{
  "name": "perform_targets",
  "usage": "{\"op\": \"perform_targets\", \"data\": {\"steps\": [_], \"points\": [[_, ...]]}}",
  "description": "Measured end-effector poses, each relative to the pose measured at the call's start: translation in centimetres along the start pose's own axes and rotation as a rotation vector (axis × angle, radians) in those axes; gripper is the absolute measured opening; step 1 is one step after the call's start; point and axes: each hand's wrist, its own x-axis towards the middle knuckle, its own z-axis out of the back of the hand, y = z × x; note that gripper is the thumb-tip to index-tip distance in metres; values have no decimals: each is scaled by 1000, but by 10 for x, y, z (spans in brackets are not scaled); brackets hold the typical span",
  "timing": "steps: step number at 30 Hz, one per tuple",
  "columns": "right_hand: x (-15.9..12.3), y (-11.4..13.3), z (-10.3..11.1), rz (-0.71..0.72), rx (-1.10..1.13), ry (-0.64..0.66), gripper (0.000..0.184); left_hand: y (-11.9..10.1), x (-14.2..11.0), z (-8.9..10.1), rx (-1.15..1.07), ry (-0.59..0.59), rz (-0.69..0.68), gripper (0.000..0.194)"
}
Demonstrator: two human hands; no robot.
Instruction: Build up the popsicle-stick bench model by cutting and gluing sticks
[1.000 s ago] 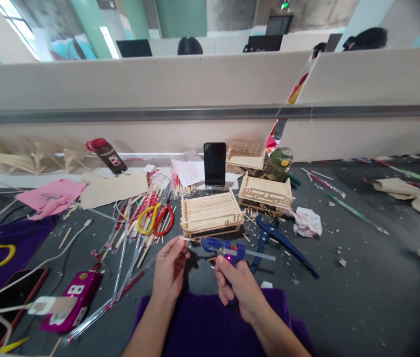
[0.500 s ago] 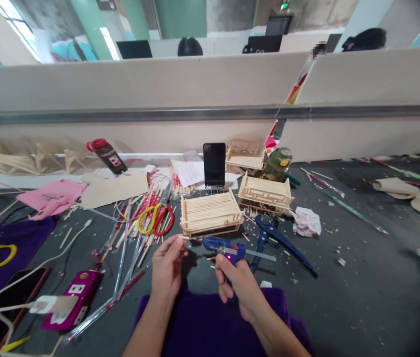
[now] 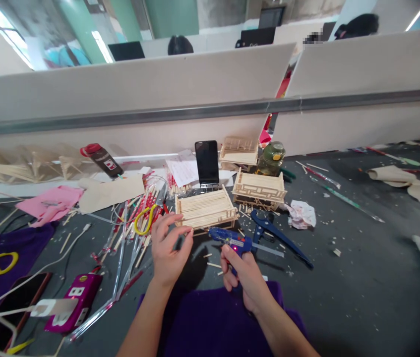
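Observation:
My right hand [image 3: 245, 277] is wrapped round the handle of a blue glue gun [image 3: 228, 237], whose nozzle points left and whose glue stick juts out behind. My left hand [image 3: 170, 250] pinches a small wooden stick between thumb and forefinger, mostly hidden by the fingertips, with the other fingers spread. These fingertips are at the front left of a stick-built model [image 3: 206, 210] with a slatted top and low railings. Whether the held piece touches the model, I cannot tell. The nozzle is just right of the left fingertips, apart from them.
Behind stand two similar models [image 3: 260, 188], a phone on a stand [image 3: 207, 163] and a green bottle [image 3: 271, 158]. Blue cutting pliers [image 3: 282, 238] and crumpled paper [image 3: 302, 214] lie right. Scissors [image 3: 143, 220], loose sticks, a magenta power box [image 3: 74, 302] and cables spread left.
My left hand has moved from the glue gun's nozzle up to the model's front, its fingers spreading. The glue gun has shifted slightly right and up. The whole view has tilted a little.

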Motion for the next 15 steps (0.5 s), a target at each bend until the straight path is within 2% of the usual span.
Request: {"op": "perform_targets", "data": {"steps": [6,15], "points": [[1,2,1,-12,32,-22,42,10,6,-6,3,75,-30,9],[-5,11,5,-14,46,-5,40,14,2,-8,33,53,-118,20]]}}
